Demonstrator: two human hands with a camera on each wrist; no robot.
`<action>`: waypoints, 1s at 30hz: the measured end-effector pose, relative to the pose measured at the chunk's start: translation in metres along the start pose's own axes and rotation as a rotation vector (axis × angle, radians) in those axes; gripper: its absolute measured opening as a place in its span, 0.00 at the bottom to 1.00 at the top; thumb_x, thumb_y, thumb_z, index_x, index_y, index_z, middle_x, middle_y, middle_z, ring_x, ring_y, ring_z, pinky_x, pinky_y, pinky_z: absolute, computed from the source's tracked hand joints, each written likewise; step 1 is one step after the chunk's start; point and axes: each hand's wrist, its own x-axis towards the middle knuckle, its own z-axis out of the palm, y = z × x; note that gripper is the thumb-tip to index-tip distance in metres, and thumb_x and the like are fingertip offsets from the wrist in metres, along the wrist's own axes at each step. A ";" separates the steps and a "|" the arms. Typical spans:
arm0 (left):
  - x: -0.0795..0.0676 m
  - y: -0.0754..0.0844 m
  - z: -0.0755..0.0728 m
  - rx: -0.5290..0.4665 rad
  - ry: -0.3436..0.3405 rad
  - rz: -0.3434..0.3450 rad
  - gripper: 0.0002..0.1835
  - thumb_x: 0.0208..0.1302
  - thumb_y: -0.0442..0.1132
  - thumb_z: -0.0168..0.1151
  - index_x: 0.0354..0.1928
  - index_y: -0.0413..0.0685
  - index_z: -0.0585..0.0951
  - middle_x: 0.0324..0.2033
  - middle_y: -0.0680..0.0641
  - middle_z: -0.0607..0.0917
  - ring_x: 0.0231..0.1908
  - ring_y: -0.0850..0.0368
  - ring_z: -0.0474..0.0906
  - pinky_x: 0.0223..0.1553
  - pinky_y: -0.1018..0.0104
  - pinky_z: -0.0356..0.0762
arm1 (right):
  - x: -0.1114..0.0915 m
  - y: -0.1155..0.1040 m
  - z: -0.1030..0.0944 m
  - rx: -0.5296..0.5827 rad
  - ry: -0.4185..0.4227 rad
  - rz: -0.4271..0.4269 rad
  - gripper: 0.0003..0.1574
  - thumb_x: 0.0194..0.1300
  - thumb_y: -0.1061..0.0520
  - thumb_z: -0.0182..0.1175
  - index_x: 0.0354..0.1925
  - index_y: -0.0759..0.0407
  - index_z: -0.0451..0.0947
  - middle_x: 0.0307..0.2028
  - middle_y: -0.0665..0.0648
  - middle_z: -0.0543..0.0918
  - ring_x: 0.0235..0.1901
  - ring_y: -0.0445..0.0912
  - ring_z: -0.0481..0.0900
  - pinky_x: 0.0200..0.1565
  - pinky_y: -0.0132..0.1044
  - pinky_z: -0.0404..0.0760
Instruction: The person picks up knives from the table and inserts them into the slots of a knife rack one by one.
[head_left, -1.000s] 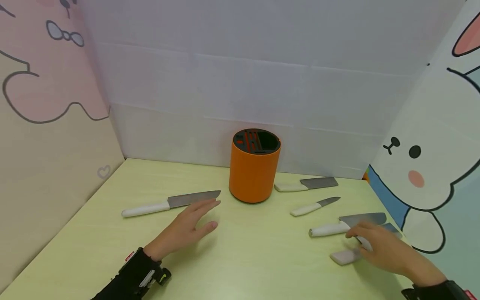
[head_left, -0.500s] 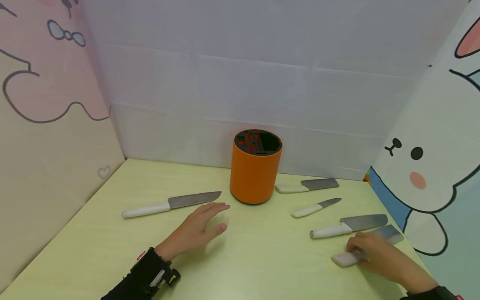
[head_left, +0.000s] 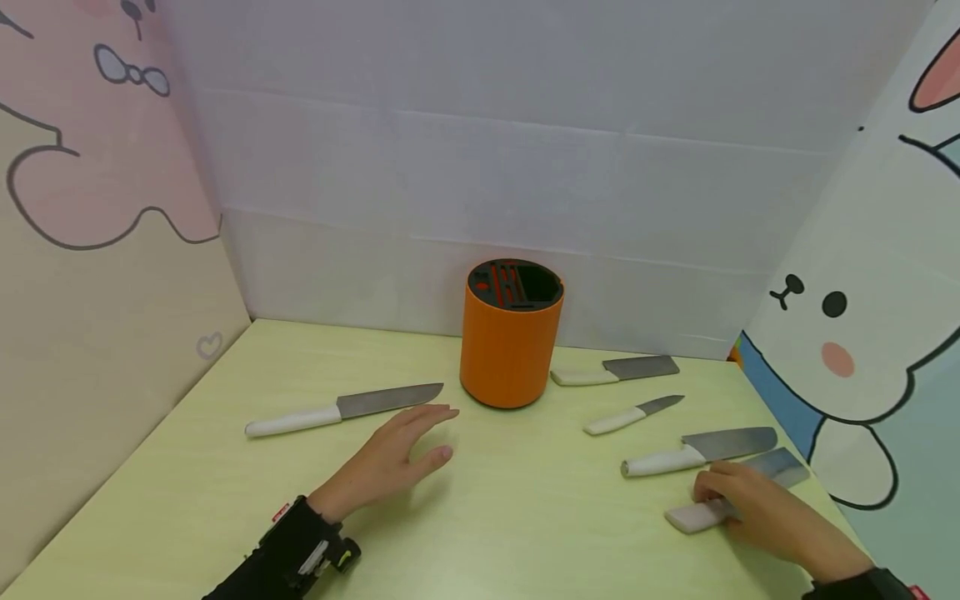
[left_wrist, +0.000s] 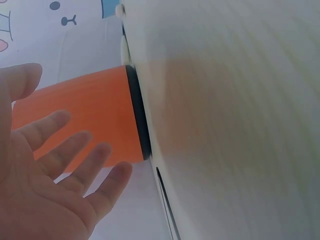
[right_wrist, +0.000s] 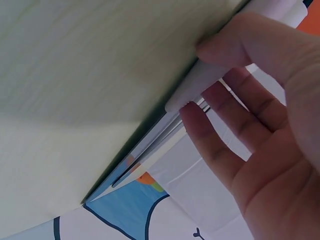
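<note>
Right hand (head_left: 765, 512) grasping a white-handled knife (head_left: 696, 517) by its handle, a second knife (head_left: 663, 462) just beyond that hand, a small knife (head_left: 617, 421) farther off, left hand (head_left: 386, 458) relaxed and outstretched, a long knife (head_left: 345, 408) just past it, an orange slotted holder (head_left: 510, 354) on the counter (head_left: 540, 517) beyond and to its right

A pale wall (head_left: 480, 167) backs the yellowish tabletop (head_left: 540, 525). Left, a printed bow (head_left: 135, 74) and heart (head_left: 210, 345); right, a cartoon face (head_left: 836, 325).
</note>
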 end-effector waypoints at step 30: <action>0.002 -0.005 -0.001 0.010 0.016 0.012 0.29 0.69 0.61 0.51 0.68 0.63 0.66 0.66 0.56 0.65 0.65 0.56 0.58 0.60 0.44 0.64 | 0.006 -0.039 -0.055 -0.030 0.252 -0.078 0.34 0.39 0.67 0.71 0.46 0.43 0.75 0.41 0.40 0.75 0.33 0.32 0.72 0.27 0.31 0.78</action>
